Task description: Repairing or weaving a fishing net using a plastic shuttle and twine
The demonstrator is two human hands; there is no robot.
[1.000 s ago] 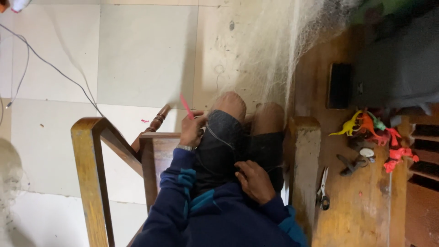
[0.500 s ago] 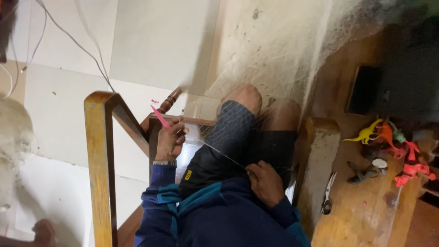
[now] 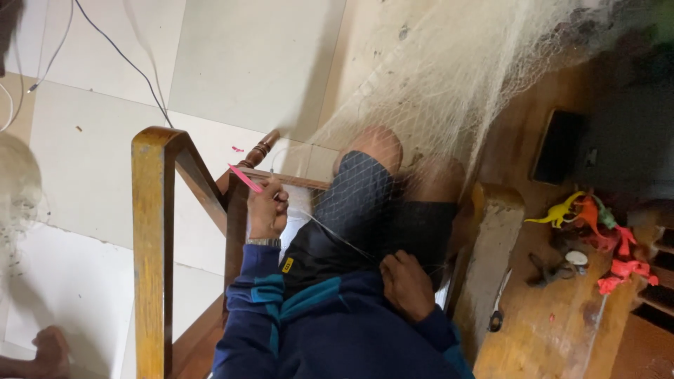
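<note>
Over the lap, left hand [image 3: 267,210] grips pink needle [image 3: 245,179].

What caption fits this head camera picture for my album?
Seated in a wooden chair, left hand lifts a pink needle, right hand holds white netting.

plastic toy dinosaurs [image 3: 593,221] in yellow, orange, green and red, heaped on a wooden floor [image 3: 554,330]. dark scissors [image 3: 551,267] just beside them. black cable [image 3: 126,60] trailing over pale tiles [image 3: 260,56]. another person's foot [image 3: 53,347] at lower left.
</note>
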